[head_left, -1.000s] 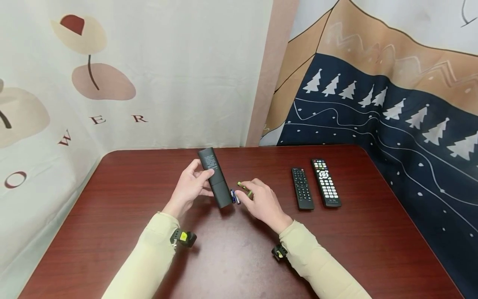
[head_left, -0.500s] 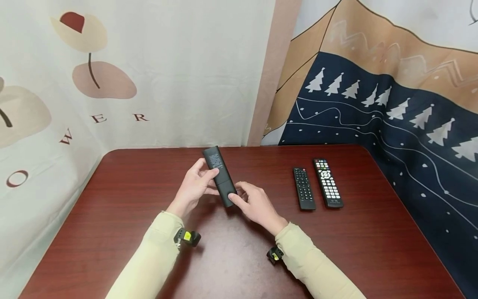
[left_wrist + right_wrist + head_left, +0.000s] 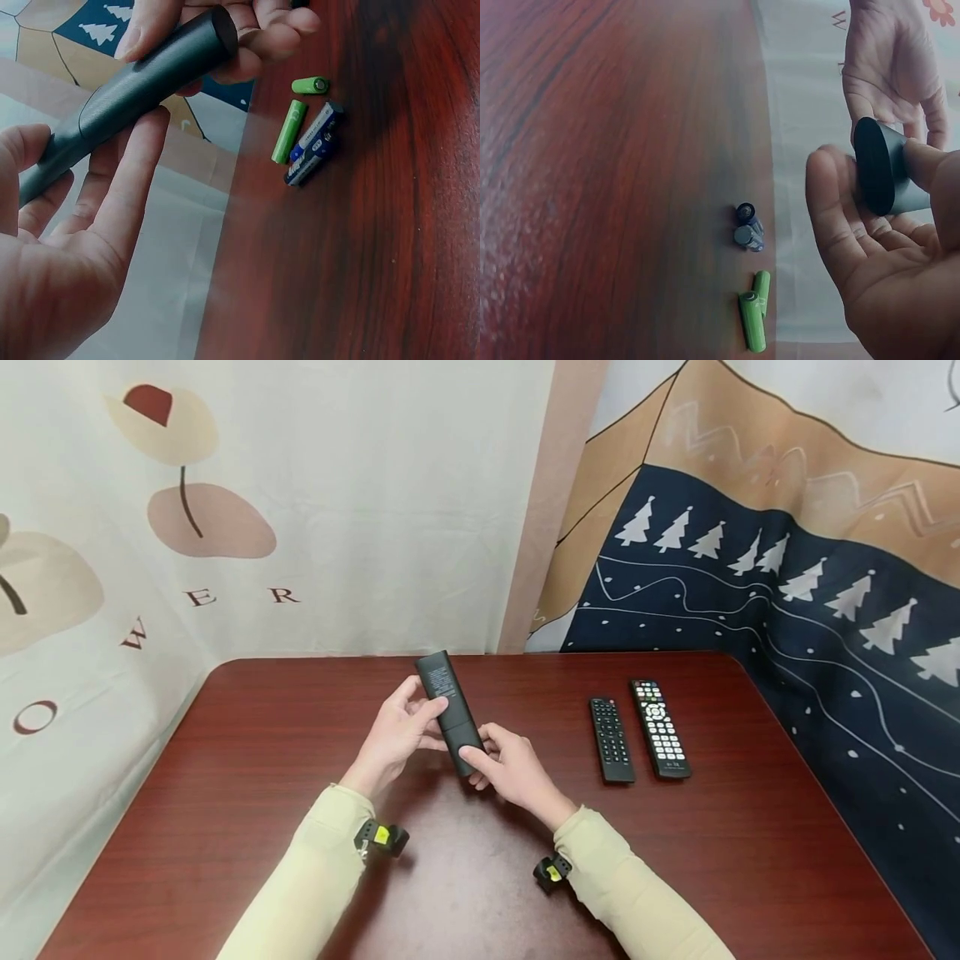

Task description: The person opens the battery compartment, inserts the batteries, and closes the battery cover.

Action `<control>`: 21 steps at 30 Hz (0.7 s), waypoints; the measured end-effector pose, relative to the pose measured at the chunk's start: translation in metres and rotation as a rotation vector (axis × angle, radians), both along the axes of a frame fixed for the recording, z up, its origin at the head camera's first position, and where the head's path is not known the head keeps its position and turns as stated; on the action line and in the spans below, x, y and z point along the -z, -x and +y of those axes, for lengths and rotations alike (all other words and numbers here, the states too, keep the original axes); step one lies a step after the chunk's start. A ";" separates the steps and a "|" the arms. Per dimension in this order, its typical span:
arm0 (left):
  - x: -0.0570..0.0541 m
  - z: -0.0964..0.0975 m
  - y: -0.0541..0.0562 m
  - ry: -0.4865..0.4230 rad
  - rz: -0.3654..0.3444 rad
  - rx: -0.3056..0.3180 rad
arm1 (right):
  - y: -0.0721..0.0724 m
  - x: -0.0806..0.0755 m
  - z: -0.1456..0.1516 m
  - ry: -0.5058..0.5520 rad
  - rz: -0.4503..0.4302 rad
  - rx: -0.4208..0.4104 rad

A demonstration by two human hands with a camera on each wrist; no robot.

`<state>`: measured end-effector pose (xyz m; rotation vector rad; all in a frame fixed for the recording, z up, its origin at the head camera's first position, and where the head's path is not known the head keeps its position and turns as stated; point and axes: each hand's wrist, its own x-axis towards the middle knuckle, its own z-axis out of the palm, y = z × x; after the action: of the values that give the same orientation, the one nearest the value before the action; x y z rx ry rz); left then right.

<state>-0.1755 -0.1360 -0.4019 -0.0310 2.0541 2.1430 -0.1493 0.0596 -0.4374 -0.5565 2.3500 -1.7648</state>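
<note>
A black remote control [image 3: 448, 710] is held tilted above the table, its back with printed text toward the head camera. My left hand [image 3: 393, 735] grips it around the middle, thumb across the back and fingers beneath. At its near end my right hand [image 3: 519, 770] pinches it, thumb on the battery cover [image 3: 467, 739] and fingers under the far side. The cover sits in place on the remote. Below, in the left wrist view, two green batteries [image 3: 289, 131] and two blue batteries [image 3: 315, 135] lie close together on the table; the remote and right hand hide them from the head view.
Two more black remotes lie button side up on the right of the dark red wooden table [image 3: 247, 760]: a smaller remote [image 3: 611, 740] and a longer remote with white keys [image 3: 660, 729]. Printed curtains [image 3: 375, 510] hang behind the table's back edge.
My right hand has come left from beside the batteries and taken hold of the remote's near end. The remote, in my left hand, has shifted slightly right.
</note>
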 end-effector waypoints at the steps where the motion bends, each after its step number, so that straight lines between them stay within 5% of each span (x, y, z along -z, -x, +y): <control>1: -0.001 0.001 0.000 0.000 0.003 0.003 | 0.000 -0.001 0.000 0.012 -0.013 0.002; 21: -0.002 0.006 0.001 0.000 0.003 0.001 | 0.000 0.000 0.003 0.062 0.007 -0.004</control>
<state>-0.1760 -0.1297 -0.4004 -0.0271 2.0550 2.1439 -0.1494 0.0628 -0.4376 -0.5772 2.3035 -1.8429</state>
